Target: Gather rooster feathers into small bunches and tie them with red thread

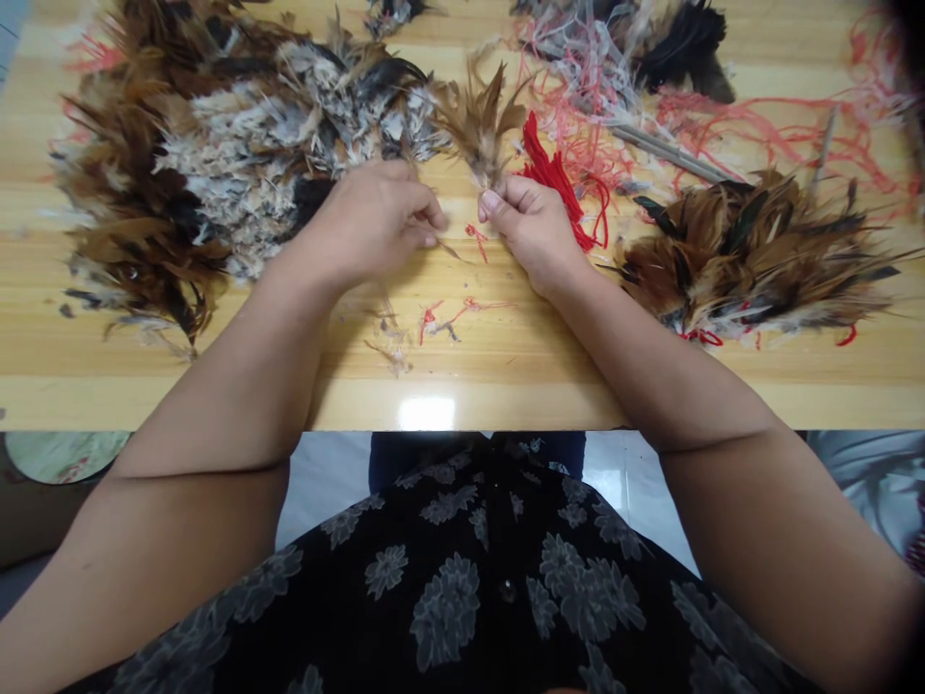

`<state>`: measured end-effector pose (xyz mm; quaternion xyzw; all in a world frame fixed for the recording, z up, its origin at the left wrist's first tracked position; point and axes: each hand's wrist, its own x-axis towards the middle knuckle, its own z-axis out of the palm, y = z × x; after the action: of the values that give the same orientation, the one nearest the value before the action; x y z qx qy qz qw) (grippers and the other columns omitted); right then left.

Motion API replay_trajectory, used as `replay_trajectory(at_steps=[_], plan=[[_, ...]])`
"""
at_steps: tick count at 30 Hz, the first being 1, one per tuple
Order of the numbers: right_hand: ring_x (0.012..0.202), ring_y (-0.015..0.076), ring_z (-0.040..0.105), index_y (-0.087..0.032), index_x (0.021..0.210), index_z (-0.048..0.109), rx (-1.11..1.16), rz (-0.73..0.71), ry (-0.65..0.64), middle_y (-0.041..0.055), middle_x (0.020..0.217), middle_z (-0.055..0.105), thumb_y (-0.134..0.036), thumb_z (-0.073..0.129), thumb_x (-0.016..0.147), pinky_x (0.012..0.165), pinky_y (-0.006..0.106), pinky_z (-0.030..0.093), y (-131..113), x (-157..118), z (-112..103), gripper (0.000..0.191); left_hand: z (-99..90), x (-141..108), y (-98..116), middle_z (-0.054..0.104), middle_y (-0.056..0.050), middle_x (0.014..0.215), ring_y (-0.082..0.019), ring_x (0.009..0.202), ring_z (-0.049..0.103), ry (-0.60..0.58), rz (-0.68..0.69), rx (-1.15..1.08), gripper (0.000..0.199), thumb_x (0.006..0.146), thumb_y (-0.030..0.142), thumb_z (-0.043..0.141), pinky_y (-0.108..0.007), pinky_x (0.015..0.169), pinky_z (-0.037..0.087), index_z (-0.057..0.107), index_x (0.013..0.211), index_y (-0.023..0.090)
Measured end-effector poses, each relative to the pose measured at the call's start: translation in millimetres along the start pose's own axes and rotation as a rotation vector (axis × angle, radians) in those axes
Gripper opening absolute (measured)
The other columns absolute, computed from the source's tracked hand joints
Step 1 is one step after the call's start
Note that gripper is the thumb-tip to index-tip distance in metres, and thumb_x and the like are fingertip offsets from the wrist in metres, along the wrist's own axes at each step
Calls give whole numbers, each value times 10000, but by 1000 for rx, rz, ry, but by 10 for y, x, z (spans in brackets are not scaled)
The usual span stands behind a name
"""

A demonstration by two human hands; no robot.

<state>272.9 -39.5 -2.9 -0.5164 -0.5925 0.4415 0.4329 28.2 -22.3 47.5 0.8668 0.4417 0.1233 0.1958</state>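
Observation:
In my right hand [535,226], a small bunch of brown feathers [481,120] is pinched at its base between thumb and fingers, tips pointing away from me. My left hand [386,217] is slightly blurred, its fingers curled, beside the large feather pile [246,145]. A thin feather [454,253] pokes out at its fingertips. Just past my right hand lies a bundle of red strings [553,178]. Between the hands, a short red thread scrap [477,241] rests on the wooden table [506,386].
To the right sits a heap of tied brown feather bunches [752,251]. Behind it are tangled pink plastic strings [766,120], a thin stick [672,154] and black feathers [683,53]. More red scraps [469,306] and feather bits [390,342] lie near the table's front edge.

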Motion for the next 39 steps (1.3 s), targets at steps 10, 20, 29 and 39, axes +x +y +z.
replay_trajectory(at_steps=[10, 20, 29, 39], plan=[[911, 144, 645, -252, 841, 531, 2, -36, 3, -17, 869, 603, -275, 677, 1241, 975, 296, 572, 13, -8, 11, 426, 131, 45, -1, 823, -124, 1183, -454, 1305, 761, 128, -74, -182, 159, 963, 346, 858, -669, 1354, 559, 699, 956, 337], [871, 140, 627, -245, 830, 540, -3, 21, 34, -26, 829, 575, -278, 719, 1226, 954, 292, 571, -30, -6, 14, 436, -171, -40, -85, 862, -125, 1143, -401, 1211, 723, 39, -112, 95, 96, 964, 409, 707, -630, 1387, 557, 769, 976, 338], [907, 151, 656, -242, 861, 583, -43, -45, 22, -17, 857, 602, -313, 714, 1233, 976, 303, 574, 69, 16, 2, 400, -66, -22, -185, 766, -151, 1181, -398, 1192, 643, -16, -118, 93, 153, 927, 444, 673, -573, 1309, 554, 763, 973, 329], [977, 181, 709, -246, 847, 592, -43, -55, 16, 1, 857, 644, -538, 777, 1243, 1010, 321, 610, 113, 13, -9, 526, -218, -23, 51, 830, -132, 1217, -387, 1240, 706, 208, -274, 50, 156, 1064, 341, 755, -609, 1350, 579, 637, 975, 291]])
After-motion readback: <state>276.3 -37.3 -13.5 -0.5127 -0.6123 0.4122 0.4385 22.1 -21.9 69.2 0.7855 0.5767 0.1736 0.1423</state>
